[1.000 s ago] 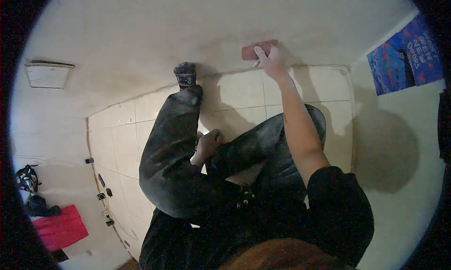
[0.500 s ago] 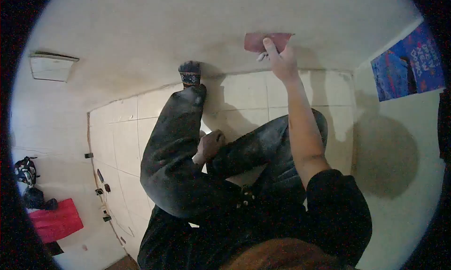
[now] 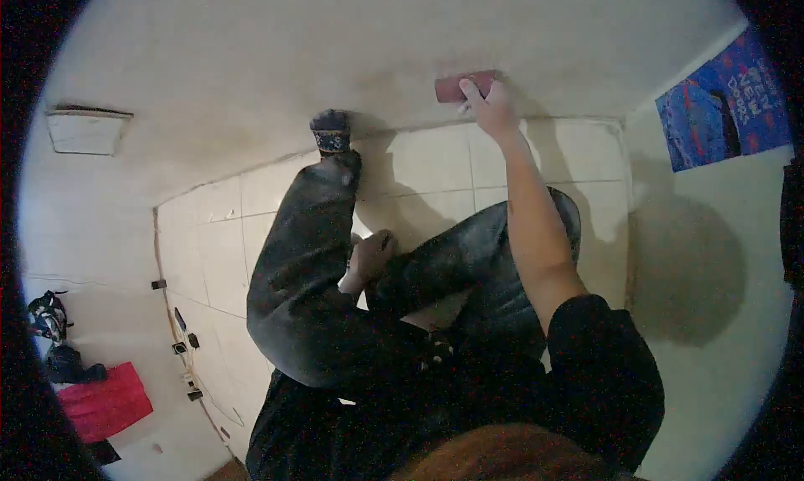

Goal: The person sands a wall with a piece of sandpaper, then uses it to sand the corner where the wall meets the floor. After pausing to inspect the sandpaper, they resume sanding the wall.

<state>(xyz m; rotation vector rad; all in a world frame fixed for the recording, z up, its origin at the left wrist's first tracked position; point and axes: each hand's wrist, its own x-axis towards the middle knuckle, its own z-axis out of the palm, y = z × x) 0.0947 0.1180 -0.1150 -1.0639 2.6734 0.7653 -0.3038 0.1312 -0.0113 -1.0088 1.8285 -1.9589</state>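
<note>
A reddish-brown piece of sandpaper [image 3: 450, 89] lies against the pale wall [image 3: 276, 54], just above the floor. My right hand [image 3: 492, 111] grips it, thumb on the near face and the other fingers mostly hidden behind. Low between my bent legs, my left hand [image 3: 368, 257] shows beside the dark trousers [image 3: 306, 255]. Its fingers look curled together, and what they may hold cannot be made out. Most of my left arm is hidden by the leg.
My patterned sock [image 3: 332, 132] touches the wall's foot. Pale tiles [image 3: 427, 159] cover the floor. A blue poster [image 3: 712, 113] hangs at right. On the left are a white wall panel [image 3: 88, 132], cables with dark plugs [image 3: 188, 347], a pink cloth [image 3: 109, 401] and a dark bag [image 3: 50, 315].
The sandpaper and my right hand have shifted slightly down along the wall, and the sheet's raised right corner no longer shows. My left hand stays between the legs. The view has shifted slightly.
</note>
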